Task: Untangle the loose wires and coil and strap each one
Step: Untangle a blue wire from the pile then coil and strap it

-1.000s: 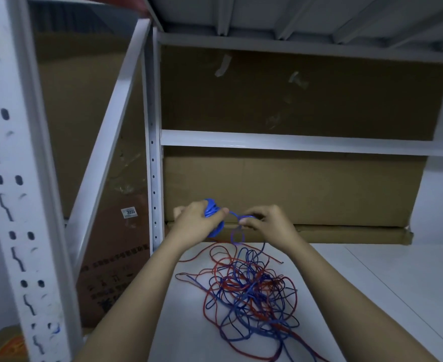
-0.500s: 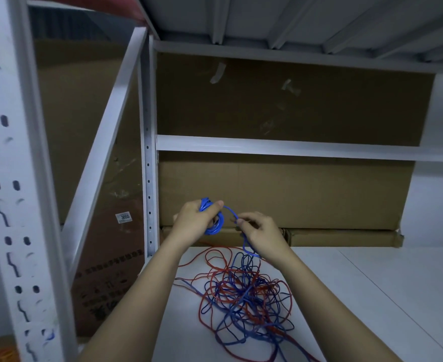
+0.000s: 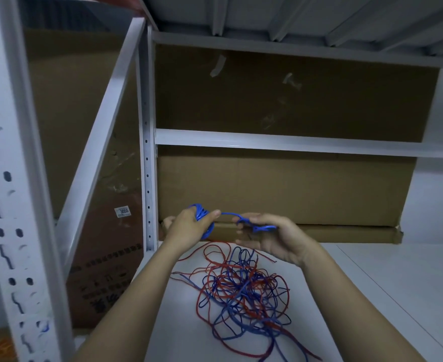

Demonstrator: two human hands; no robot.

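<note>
A small coil of blue wire [image 3: 201,220] was held in the left hand [image 3: 186,229], the fingers and thumb curled round it in a clenched grip. From the coil a short length of the same blue wire ran across to the right hand [image 3: 272,240], where it was pinched between thumb and fingers, a loop of it lying over the fingers [image 3: 263,226]. Both hands were raised above the white shelf [image 3: 372,296], in front of a brown cardboard box [image 3: 293,192] stood against the back of the rack. Below the hands, a tangle of red and blue wires [image 3: 241,291] lay spread on the shelf surface, its strands looped over one another, with loose ends trailing towards the near edge. A white perforated upright [image 3: 147,152] stood just left of the coil.
</note>
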